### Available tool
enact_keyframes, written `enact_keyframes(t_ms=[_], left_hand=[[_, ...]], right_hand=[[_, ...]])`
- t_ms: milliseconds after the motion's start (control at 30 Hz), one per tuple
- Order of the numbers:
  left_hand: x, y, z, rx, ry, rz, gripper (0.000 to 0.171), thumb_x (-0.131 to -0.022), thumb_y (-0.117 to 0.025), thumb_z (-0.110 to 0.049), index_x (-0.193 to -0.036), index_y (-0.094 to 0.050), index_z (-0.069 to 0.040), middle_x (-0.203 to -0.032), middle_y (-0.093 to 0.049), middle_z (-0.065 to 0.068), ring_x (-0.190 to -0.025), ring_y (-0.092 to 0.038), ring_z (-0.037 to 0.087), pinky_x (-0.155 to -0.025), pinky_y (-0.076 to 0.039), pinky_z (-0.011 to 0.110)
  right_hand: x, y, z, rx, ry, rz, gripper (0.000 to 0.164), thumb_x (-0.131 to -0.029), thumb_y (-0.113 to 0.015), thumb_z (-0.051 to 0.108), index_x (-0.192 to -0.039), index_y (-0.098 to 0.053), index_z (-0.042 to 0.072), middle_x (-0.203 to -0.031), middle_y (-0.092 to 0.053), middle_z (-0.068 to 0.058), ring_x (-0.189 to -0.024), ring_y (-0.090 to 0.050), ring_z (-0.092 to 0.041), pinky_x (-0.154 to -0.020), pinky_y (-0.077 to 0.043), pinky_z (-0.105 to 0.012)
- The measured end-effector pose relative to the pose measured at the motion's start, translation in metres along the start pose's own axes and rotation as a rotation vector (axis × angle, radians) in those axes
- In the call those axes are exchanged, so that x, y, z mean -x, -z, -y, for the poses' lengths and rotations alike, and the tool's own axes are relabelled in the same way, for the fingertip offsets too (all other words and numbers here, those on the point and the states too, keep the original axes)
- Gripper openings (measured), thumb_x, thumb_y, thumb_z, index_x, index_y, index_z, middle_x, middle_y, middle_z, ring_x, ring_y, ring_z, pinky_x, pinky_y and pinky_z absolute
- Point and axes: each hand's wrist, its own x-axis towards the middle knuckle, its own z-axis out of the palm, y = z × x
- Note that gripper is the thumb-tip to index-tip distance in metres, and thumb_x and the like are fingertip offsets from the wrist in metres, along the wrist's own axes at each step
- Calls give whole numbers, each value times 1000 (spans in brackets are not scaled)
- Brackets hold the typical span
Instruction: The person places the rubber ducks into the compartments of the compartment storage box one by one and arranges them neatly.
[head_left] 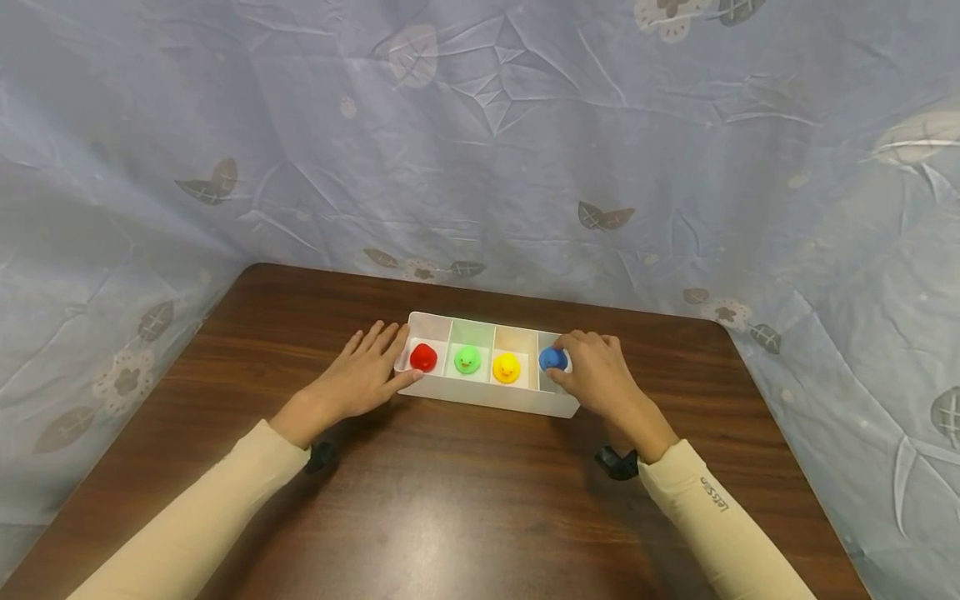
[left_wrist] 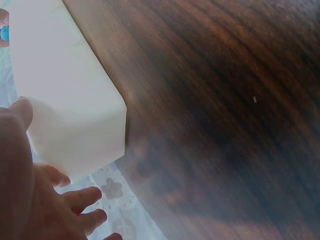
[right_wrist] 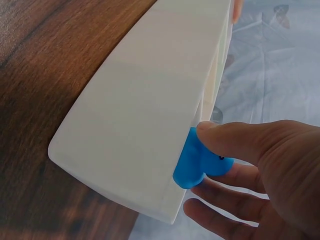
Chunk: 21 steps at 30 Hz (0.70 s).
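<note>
A white divided box (head_left: 480, 395) has a row of compartments holding small rubber ducks. From left to right sit a red duck (head_left: 423, 357), a green duck (head_left: 468, 359) and a yellow duck (head_left: 506, 367). At the right end, my right hand (head_left: 603, 375) pinches a blue duck (right_wrist: 190, 162) between thumb and fingers. The right wrist view has this duck at the box's rim, partly above it. My left hand (head_left: 360, 375) touches the box's left end, its fingers spread and fairly straight, with the thumb along the front corner.
The box stands on a dark brown wooden table (head_left: 465, 500), towards its far edge. A pale curtain (head_left: 465, 150) with leaf and flower prints hangs behind the table and along both sides. A black wrist strap part (head_left: 617, 462) shows below the right wrist.
</note>
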Motion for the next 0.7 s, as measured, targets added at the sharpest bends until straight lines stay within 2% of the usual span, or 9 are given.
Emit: enact_keyframes(t_ms=[233, 467, 700], left_hand=[[-1, -2, 0, -12, -2, 1, 91, -109, -42, -65, -170, -18, -3, -176, -23, 25, -166, -16, 48, -133, -15, 68], [-1, -2, 0, -13, -1, 3, 91, -109, -41, -65, -171, -18, -3, -176, -23, 25, -166, -15, 48, -133, -15, 68], [-1, 0, 0, -2, 13, 7, 90, -109, -42, -64, -171, -16, -3, -177, -21, 25, -166, -14, 48, -134, -13, 67]], right_hand=[[0, -4, -3, -6, 6, -1, 41, -93, -84, 28, -123, -75, 2, -126, -76, -18, -114, -70, -41, -109, -42, -68], [0, -4, -8, -2, -9, 14, 46, -95, -83, 30, -130, -72, 3, -134, -72, -19, -122, -67, -43, -110, -41, -68], [1, 2, -7, 7, 4, -5, 38, -95, -82, 23, -126, -75, 3, -129, -74, -19, -119, -68, -43, -108, -42, -68]])
